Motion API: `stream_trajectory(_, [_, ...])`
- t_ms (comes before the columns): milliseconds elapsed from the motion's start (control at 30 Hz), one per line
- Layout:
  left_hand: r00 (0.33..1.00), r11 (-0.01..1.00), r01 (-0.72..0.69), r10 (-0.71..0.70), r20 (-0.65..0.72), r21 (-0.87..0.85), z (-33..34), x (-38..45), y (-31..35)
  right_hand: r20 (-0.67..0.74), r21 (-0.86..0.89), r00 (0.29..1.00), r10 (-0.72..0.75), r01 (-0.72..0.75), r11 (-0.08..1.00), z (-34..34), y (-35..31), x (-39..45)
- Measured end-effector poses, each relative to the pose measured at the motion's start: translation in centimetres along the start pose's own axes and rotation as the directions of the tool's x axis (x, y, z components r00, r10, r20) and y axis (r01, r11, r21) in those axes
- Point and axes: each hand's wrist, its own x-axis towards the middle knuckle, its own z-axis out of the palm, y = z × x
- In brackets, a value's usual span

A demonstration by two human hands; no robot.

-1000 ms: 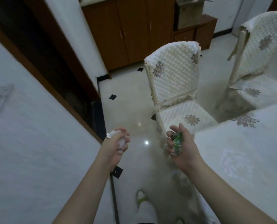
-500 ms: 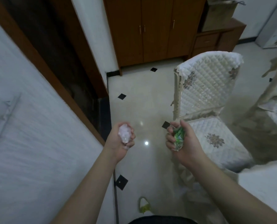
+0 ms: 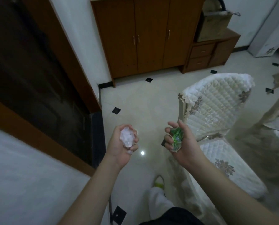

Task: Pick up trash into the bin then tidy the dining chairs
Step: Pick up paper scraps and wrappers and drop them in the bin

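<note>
White crumpled tissue wad (image 3: 127,138) sits in my left hand (image 3: 121,146), palm turned up, fingers curled round it, a bit of it sticking out below the fingers. Green-and-clear crumpled wrapper (image 3: 176,139) is in my right hand (image 3: 181,143), fingers and thumb wrapped round it from both sides. Both hands are held out in front of me at about the same height, apart, over the floor (image 3: 143,101).

Floor is pale glossy tile with small black diamond insets, one bright light reflection between my two wrists. No bin in view from here.

Dining chair (image 3: 216,111) with a quilted cream cover and floral patches stands just beside my right hand, its backrest facing me side-on, seat running down toward the lower right. Second covered chair (image 3: 278,124) is partly visible at the right edge, near the first one.

Left side: white wall (image 3: 21,176) with a brown wooden door frame (image 3: 38,130) and a dark doorway beyond it. Ahead: brown wooden cabinet (image 3: 143,34) with three doors, a lower drawer unit (image 3: 205,54) next to it on the right, and a cardboard box (image 3: 215,25) on top of that unit.

Bottom of view: my leg in light trousers and a foot in a yellow-green slipper (image 3: 158,183) on the tile, between my forearms.
</note>
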Motion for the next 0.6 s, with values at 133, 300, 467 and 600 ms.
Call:
stream_trajectory(133, [1.0, 1.0, 0.003, -0.003, -0.011, 0.003, 1.3, 6.0, 4.4, 0.042, -0.072, 0.999, -0.01, 0.013, 0.997, 2.4, -2.2, 7.4])
stream_trajectory(300, [0.997, 0.998, -0.055, 0.056, -0.047, 0.011, 2.7, 11.7, 10.8, 0.078, -0.053, 0.997, 0.022, -0.018, 0.998, 6.1, -6.7, 16.2])
stream_trajectory(467, [0.992, 0.992, -0.105, 0.1, -0.071, -0.069, 1.9, 16.1, 17.1, 0.1, -0.07, 0.993, 0.064, -0.057, 0.996, 10.9, -8.9, 23.3])
stream_trajectory(600, [0.989, 0.985, -0.144, 0.142, -0.032, -0.094, 0.7, 21.0, 23.0, 0.097, -0.076, 0.992, 0.081, -0.074, 0.994, 14.3, -8.4, 29.3])
